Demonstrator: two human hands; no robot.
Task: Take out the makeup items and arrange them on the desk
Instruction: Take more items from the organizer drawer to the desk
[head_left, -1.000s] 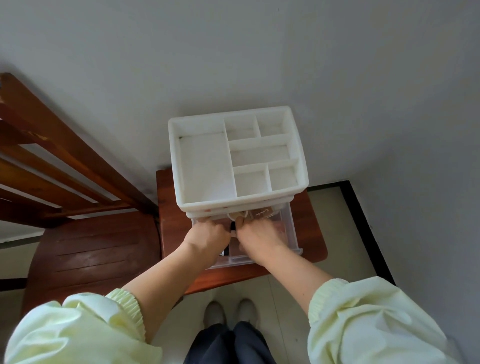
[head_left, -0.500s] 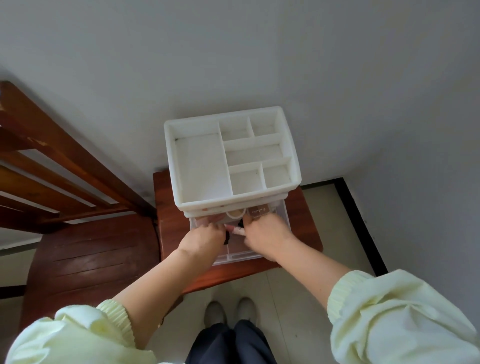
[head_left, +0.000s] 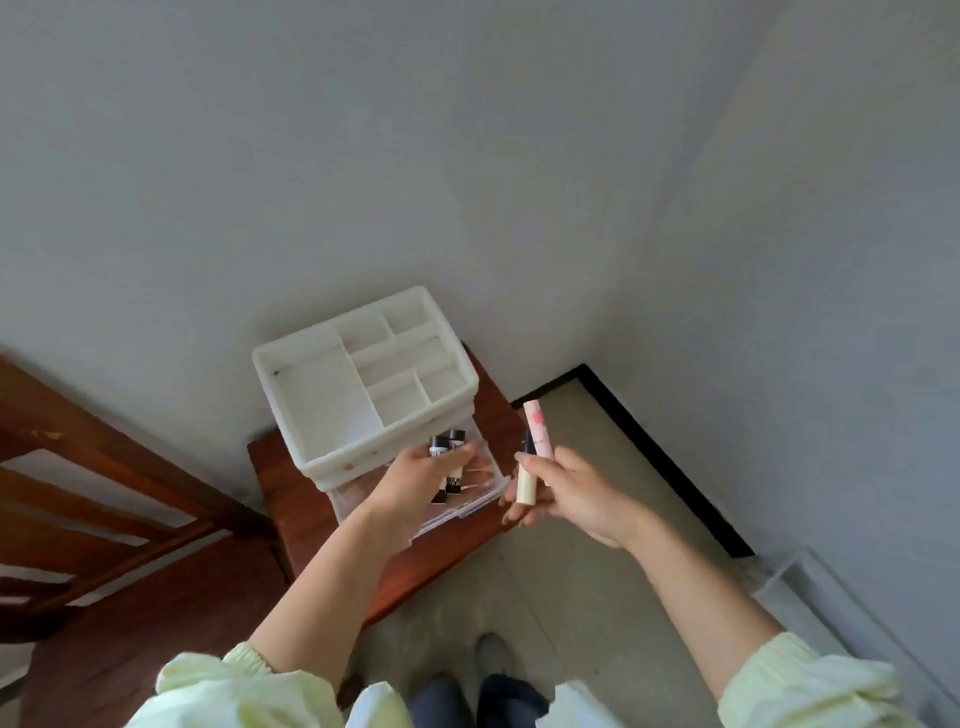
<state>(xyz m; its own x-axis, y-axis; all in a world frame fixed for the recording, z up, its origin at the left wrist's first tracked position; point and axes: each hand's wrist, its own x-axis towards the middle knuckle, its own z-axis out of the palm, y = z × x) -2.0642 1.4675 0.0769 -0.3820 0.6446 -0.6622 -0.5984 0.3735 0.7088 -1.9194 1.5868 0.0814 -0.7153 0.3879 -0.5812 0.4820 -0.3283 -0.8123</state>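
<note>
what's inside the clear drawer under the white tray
Only a few pinkish shapes show in the drawer, too blurred to name. The left hand, gripping two black-capped tubes, covers the middle, and the white tray hides the back.

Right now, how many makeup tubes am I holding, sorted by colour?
Black-and-white tubes, left hand: 2
Pink tube, right hand: 1
Cream tube, right hand: 1
Total: 4
The dark tip above the cream tube may be its cap or a separate item. I cannot tell which.
</note>
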